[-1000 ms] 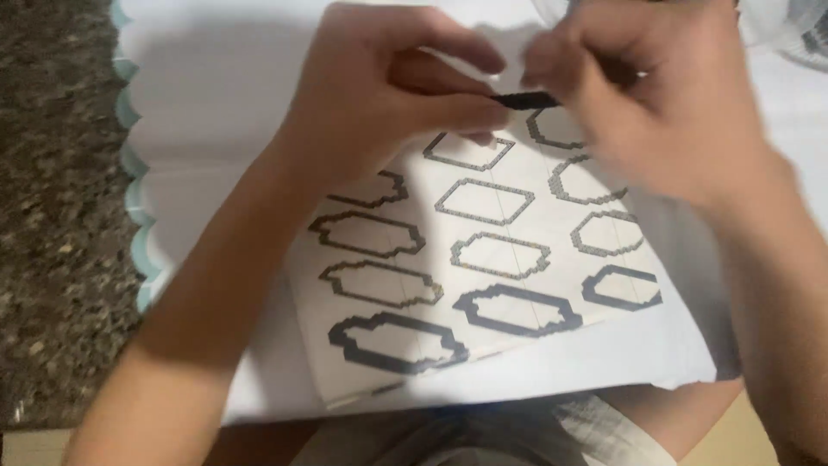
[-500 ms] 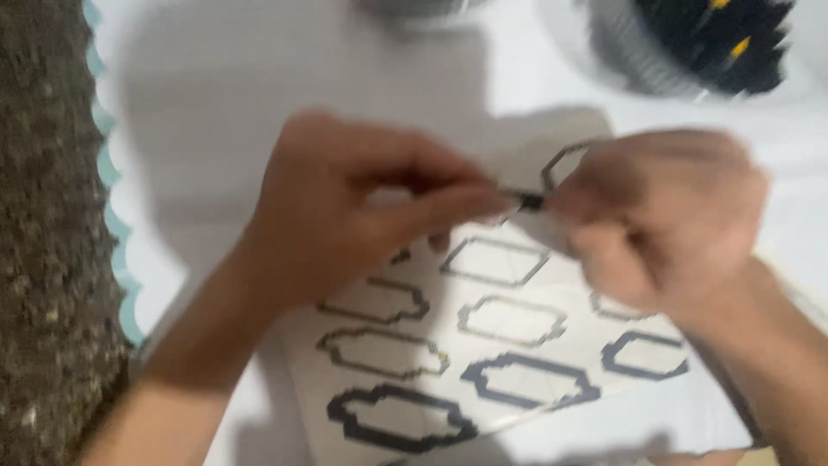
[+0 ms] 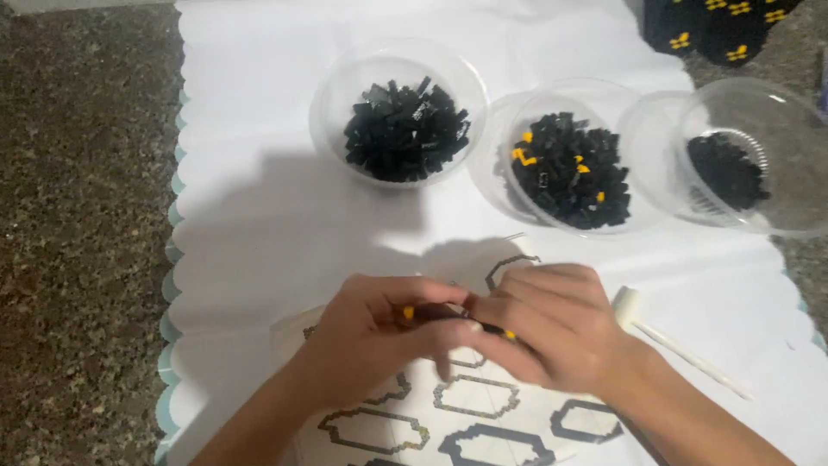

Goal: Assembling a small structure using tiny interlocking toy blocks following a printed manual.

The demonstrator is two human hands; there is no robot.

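Speckled brown stone forms the surface (image 3: 78,216), and most of it is covered by a white sheet with a scalloped pale-teal edge (image 3: 259,173). Toward the far edge stand 3 clear plastic tubs: the left tub (image 3: 398,110) heaped with small black pieces, the middle tub (image 3: 569,155) holding black pieces with a few yellow ones, and the right tub (image 3: 742,160) with a smaller dark heap. A dark object with yellow marks (image 3: 707,26) lies at the far right corner.

Near the front edge lies a printed template sheet (image 3: 466,406) showing rows of outlined, notched shapes. Both hands meet just above it. The left hand (image 3: 379,336) and the right hand (image 3: 552,332) are pinched narrow together on a small black-and-yellow piece (image 3: 448,321), fingertips touching; how many parts it has cannot be told through the blur. A white stick-like tool (image 3: 673,341) rests untouched just right of the right hand.

Judging by the full tubs and the bare outlines visible on the template, the work seems early, with most pieces left to handle.
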